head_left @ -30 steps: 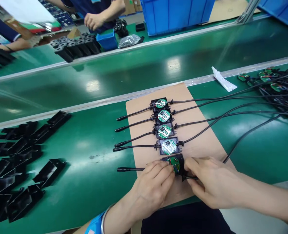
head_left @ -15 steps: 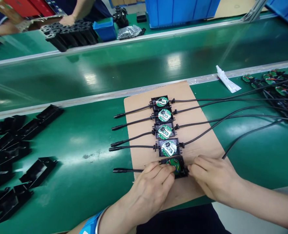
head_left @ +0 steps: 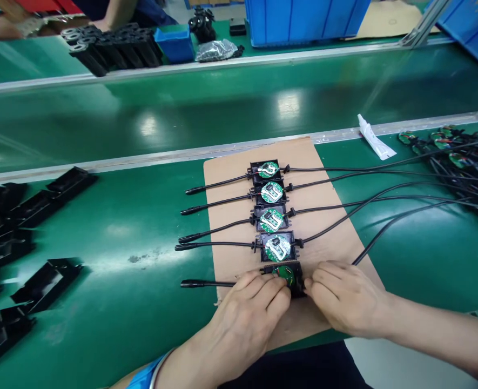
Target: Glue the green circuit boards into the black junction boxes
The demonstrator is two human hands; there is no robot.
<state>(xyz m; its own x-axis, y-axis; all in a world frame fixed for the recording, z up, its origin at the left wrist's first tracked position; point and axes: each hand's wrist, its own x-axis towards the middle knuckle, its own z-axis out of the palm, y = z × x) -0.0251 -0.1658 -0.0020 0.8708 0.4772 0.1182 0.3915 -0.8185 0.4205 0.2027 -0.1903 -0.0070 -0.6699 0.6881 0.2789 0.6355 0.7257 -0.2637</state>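
Closest to me on a cardboard sheet (head_left: 320,232) lies a black plastic housing (head_left: 296,270) with a green circuit board (head_left: 284,274) in it. My left hand (head_left: 249,308) is closed over the housing's left part, fingertips at the board. At the right end, my right hand (head_left: 342,294) pinches the black cable (head_left: 370,254), whose gripped end is hidden by the fingers. A short plugged lead (head_left: 200,283) sticks out on the left. Beyond it, several like housings form a column, each with a board, such as the nearest one (head_left: 278,247), white paste on top.
Loose black housings (head_left: 48,283) lie to the left. A white tube (head_left: 375,139) and a heap of cabled boards (head_left: 457,156) are at the right. Across the green bench stand black cylinders (head_left: 113,48), blue bins (head_left: 303,21) and a co-worker's arm (head_left: 115,13).
The camera view has shifted slightly. Both hands stay at the nearest housing, the right still at its cable end. The co-worker's hand has moved back behind the black cylinders.
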